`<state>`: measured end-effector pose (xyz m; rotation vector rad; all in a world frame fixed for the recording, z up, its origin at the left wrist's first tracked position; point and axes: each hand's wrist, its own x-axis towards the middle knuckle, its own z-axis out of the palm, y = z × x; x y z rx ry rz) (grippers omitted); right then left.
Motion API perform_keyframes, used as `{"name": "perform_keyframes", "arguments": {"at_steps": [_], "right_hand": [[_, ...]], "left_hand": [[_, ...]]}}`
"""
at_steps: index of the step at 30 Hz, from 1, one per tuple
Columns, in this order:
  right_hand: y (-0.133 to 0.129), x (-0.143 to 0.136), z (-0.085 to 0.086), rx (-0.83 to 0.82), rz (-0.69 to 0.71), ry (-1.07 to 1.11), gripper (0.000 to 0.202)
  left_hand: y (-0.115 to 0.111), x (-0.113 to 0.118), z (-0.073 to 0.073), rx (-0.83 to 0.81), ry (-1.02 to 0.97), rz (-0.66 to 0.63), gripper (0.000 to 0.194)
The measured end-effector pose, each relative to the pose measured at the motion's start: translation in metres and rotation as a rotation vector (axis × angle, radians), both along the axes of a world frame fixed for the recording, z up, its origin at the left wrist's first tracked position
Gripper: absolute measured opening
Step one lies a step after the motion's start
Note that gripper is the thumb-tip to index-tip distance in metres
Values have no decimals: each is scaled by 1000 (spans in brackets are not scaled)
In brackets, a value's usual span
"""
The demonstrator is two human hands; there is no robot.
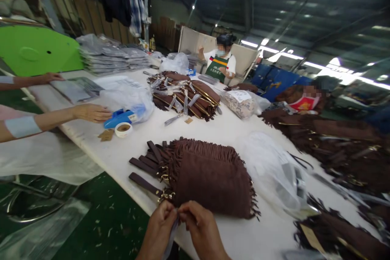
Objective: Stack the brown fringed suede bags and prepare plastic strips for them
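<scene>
The left hand point(161, 227) and right hand point(199, 227) pinch a translucent plastic strip point(172, 235) (its long axis runs back toward the wrists, nearer the left), with brown fringed pouches point(210, 183) just beyond both hands.

Left of the left hand point(162, 222) lies scrap-strewn green floor point(120, 215); ahead of it, a white worktable point(210, 130); far beyond, to its right, fluorescent tubes point(250, 43) under a dark roof point(292, 8).

A plaid shirt point(136, 10) hangs beside a dark garment point(114, 0).
</scene>
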<state>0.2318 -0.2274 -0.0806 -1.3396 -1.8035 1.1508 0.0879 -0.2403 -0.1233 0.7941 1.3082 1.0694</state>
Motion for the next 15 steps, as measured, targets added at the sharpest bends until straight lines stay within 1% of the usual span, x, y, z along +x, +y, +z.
{"name": "perform_keyframes", "arguments": {"at_steps": [4, 10, 15], "right_hand": [[0, -5, -6, 29, 24, -96, 17], [3, -12, -3, 98, 20, -231, 17], [5, -13, -8, 129, 16, -375, 16]], "left_hand": [[-2, -3, -6, 19, -16, -5, 26], [-6, -6, -8, 39, 25, -43, 24], [-8, -6, -13, 32, 33, -49, 27]]}}
